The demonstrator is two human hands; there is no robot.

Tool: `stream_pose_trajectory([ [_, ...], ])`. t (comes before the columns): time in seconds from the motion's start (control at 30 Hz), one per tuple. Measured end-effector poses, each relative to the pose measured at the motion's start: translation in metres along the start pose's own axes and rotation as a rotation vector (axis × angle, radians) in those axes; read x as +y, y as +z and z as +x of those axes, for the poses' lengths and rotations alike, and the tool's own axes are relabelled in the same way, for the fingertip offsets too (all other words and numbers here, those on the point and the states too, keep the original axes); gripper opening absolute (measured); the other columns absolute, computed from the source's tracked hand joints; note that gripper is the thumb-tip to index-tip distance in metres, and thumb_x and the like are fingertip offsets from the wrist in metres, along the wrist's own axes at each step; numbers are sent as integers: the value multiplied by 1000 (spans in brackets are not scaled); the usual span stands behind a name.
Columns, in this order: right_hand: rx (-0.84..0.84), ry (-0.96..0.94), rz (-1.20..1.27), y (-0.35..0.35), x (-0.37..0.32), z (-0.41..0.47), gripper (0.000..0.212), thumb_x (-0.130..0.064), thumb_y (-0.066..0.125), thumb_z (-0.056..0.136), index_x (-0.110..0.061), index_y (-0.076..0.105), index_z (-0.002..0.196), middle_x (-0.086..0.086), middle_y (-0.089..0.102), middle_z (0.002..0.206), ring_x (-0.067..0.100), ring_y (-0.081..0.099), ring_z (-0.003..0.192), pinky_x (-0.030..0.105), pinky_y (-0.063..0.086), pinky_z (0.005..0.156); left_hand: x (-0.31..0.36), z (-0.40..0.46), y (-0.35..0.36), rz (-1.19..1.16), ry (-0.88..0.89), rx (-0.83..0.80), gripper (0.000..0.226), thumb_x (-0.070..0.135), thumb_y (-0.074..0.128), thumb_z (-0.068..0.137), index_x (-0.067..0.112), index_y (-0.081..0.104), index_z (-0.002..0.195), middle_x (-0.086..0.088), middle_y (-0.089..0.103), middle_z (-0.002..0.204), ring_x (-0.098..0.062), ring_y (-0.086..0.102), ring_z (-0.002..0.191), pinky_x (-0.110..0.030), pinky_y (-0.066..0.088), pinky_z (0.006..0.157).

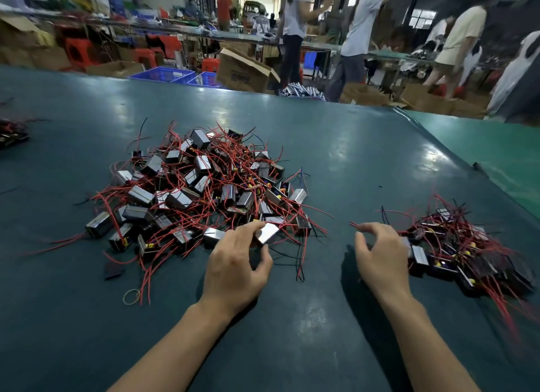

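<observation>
You were at the picking step: your left hand (pixel 236 263) had thumb and fingers curled round one silver module (pixel 267 233), right at its fingertips on the near edge of the big heap (pixel 201 184). Your right hand (pixel 380 254) hung over the desk (pixel 292 333), fingers loosely curled with nothing visibly in them (blur softened the tips), the smaller heap (pixel 455 251) just beside its outer edge. By my reading, the next move called for easing the module's red wires out of the tangle, then carrying it across to that smaller heap without dragging neighbours along.
</observation>
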State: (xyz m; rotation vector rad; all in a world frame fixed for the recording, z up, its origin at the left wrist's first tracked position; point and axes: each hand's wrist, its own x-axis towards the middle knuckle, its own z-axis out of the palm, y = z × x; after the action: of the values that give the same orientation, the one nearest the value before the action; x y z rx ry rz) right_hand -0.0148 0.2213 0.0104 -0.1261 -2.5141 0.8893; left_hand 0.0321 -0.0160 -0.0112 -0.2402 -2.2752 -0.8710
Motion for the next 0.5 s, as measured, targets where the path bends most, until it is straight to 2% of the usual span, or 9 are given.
stream_pose_trajectory([
  [0.07, -18, -111, 88, 4, -15, -5, 12, -5, 62, 88, -7, 70, 97, 7, 68, 95, 23, 63, 90, 30, 46, 83, 0, 0, 0, -10, -21, 79, 37, 8, 74, 78, 11, 62, 112, 2, 65, 95, -15, 60, 85, -22, 46, 78],
  [0.13, -140, -204, 108, 10, -30, -5, 10, -9, 64, 89, -10, 71, 96, 4, 67, 93, 18, 62, 84, 32, 50, 80, -1, 1, -1, -31, -10, 146, 32, 4, 73, 78, 8, 62, 108, 0, 63, 98, -12, 57, 89, -21, 46, 82],
  [0.23, -339, -334, -18, 26, -49, -5, 17, -18, 62, 91, -14, 69, 106, 1, 62, 106, 17, 57, 100, 32, 47, 91, -3, 1, -3, -51, 31, 233, 26, -2, 71, 78, 2, 63, 103, -7, 60, 102, -16, 58, 97, -23, 48, 88],
  [0.3, -299, -374, -22, 34, -63, -5, 24, -14, 59, 92, -12, 67, 114, 3, 59, 114, 20, 53, 109, 29, 42, 94, -3, 0, -5, -79, 36, 291, 23, -3, 70, 79, -2, 64, 101, -11, 58, 105, -15, 56, 100, -17, 45, 91],
  [0.37, -231, -399, 20, 36, -79, -3, 32, -3, 55, 89, -9, 66, 118, 4, 59, 117, 23, 52, 112, 27, 40, 95, -2, 0, -8, -132, 41, 344, 18, 3, 66, 83, -2, 63, 100, -13, 56, 106, -10, 53, 103, -14, 43, 92],
  [0.4, -252, -424, 48, 36, -87, -1, 39, 3, 53, 85, -9, 65, 120, 5, 59, 120, 24, 51, 114, 27, 40, 98, -1, 0, -9, -162, 43, 365, 18, 7, 64, 85, -2, 63, 100, -13, 55, 107, -8, 52, 104, -15, 43, 93],
  [0.5, -515, -540, 193, 33, -108, 0, 68, 10, 55, 75, -15, 52, 138, 2, 50, 140, 20, 42, 132, 34, 33, 113, -2, 1, -9, -219, 24, 377, 21, 13, 62, 87, 0, 61, 104, -9, 53, 110, -9, 52, 108, -20, 44, 95],
])
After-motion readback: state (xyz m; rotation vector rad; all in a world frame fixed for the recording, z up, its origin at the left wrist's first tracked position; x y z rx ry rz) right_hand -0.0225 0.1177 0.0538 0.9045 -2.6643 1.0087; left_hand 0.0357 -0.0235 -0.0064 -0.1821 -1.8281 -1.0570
